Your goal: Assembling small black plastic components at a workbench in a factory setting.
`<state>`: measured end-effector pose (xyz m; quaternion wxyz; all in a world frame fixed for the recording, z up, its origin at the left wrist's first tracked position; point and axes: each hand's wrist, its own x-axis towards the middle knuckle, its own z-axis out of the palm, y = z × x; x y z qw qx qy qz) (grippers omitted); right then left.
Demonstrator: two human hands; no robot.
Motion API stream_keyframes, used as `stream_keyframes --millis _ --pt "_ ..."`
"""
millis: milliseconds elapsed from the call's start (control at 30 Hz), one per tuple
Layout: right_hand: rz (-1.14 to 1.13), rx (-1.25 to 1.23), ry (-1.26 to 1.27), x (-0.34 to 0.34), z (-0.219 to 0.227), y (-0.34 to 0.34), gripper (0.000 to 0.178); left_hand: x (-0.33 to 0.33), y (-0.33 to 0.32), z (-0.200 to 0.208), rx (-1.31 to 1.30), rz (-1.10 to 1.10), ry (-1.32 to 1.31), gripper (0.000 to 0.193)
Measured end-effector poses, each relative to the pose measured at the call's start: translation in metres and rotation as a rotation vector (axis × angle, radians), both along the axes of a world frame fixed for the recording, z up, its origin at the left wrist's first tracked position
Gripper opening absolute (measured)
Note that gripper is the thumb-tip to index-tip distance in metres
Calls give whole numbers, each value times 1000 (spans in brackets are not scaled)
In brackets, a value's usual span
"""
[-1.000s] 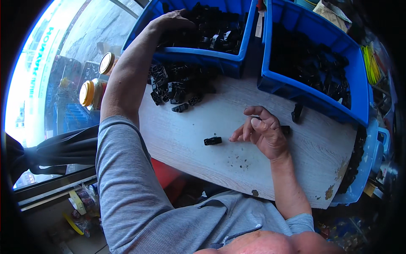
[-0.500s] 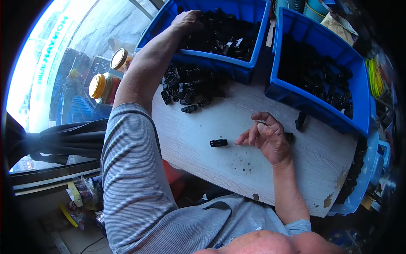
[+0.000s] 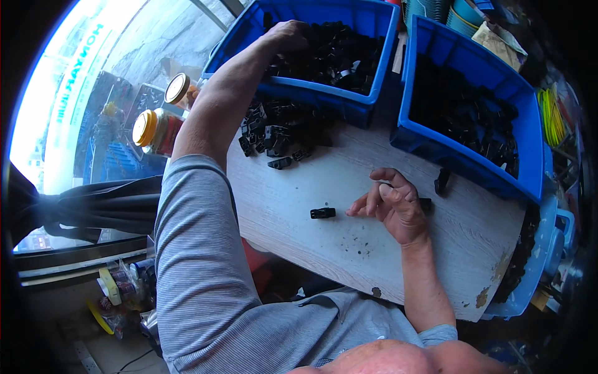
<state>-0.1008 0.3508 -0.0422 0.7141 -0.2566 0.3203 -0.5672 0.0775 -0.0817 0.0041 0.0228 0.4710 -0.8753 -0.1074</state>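
Note:
My left hand [image 3: 289, 36] reaches into the far blue bin [image 3: 372, 98], its fingers down among the small black plastic parts [image 3: 339, 53]. What those fingers do is hidden. On the table, my right hand [image 3: 395, 206] lies on its side with bent, spread fingers, and I make out nothing held in it. Just left of its fingertips sits a single black plastic part [image 3: 322, 213], not touched. Another black part [image 3: 426, 204] shows partly behind the right hand. A third black part [image 3: 442, 181] leans near the right-hand bin.
A second blue bin [image 3: 408, 121] with more black parts stands at the right. Black parts are heaped [image 3: 274, 131] before the far bin. Two lidded jars [image 3: 146, 128] stand by the window. A pale blue tub [image 3: 542, 262] adjoins the table's [image 3: 280, 218] right end.
My left hand has shifted slightly right and down inside the far bin. The right hand and the lone part stay nearly as they were.

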Motion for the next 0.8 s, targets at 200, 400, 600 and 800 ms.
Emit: stream_keyframes --millis 200,400,600,800 --pt "-3 9 2 -4 0 0 43 -7 15 27 113 47 215 38" --pt "13 25 -32 -2 1 0 43 17 14 34 -64 -1 407 33" --pt "8 26 -16 -1 4 0 43 41 59 53 58 56 875 34" --pt "-19 18 19 -1 2 0 42 76 162 47 -432 157 1021 27"
